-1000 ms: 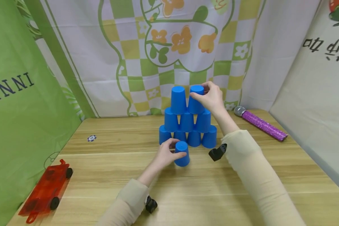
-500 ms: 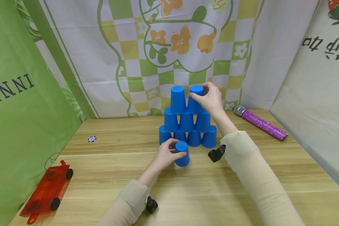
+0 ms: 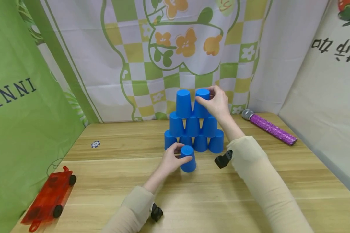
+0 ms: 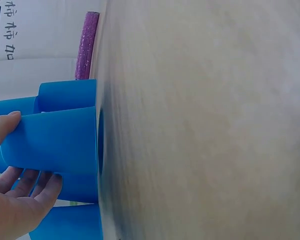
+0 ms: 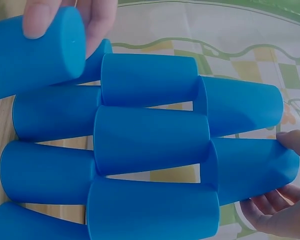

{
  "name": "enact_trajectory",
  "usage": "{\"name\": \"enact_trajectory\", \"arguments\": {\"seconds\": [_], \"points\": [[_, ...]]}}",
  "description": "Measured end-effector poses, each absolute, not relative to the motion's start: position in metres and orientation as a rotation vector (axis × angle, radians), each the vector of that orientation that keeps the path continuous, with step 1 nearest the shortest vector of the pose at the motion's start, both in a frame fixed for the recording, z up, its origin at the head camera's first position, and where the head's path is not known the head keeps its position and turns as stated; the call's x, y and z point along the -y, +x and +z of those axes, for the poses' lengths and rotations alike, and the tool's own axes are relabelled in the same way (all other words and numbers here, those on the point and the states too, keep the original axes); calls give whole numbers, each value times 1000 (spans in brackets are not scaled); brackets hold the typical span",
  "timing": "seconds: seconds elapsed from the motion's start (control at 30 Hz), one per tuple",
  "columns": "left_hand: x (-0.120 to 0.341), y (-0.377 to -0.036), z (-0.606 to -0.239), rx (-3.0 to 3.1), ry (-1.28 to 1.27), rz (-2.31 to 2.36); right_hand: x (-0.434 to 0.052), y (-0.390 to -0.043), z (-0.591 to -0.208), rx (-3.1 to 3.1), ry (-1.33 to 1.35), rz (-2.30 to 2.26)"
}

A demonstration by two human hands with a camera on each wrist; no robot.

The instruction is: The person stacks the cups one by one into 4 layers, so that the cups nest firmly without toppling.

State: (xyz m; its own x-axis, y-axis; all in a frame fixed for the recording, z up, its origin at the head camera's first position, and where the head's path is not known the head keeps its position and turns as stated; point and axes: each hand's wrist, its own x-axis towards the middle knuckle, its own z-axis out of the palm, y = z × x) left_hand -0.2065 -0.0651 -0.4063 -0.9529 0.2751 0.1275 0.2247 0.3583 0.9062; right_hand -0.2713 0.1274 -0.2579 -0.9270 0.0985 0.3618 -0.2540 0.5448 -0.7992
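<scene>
Upside-down blue cups stand stacked in tiers as a pyramid on the wooden table. Its top tier has two cups: a left one (image 3: 183,104) and a right one (image 3: 201,108). My right hand (image 3: 217,103) grips that right cup near its base, thumb in front; the cup rests on the middle tier (image 3: 192,126). In front of the bottom tier (image 3: 215,142), my left hand (image 3: 171,158) holds a single upside-down cup (image 3: 188,161) between thumb and fingers. The left wrist view shows this held cup (image 4: 55,140) with its rim at the table surface.
A microphone with a purple glittery handle (image 3: 269,128) lies at the back right. On the left are a red toy cart (image 3: 48,197) with black wheels and a poker chip (image 3: 95,144). Patterned cloth (image 3: 175,77) hangs behind the table (image 3: 210,200).
The head view shifts very slightly. Both hands keep their hold on the same cups, and the stack stands unchanged.
</scene>
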Motion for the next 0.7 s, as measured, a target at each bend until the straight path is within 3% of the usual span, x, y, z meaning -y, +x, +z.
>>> {"name": "enact_trajectory", "arguments": {"seconds": [0.33,0.7], "points": [[73,-202,-378,-2544,468,1847,-132,-268,-258,2442,141,1364],[88,-207,-310,-2650,571,1957,-159,-252,-258,2357,147,1499]]}}
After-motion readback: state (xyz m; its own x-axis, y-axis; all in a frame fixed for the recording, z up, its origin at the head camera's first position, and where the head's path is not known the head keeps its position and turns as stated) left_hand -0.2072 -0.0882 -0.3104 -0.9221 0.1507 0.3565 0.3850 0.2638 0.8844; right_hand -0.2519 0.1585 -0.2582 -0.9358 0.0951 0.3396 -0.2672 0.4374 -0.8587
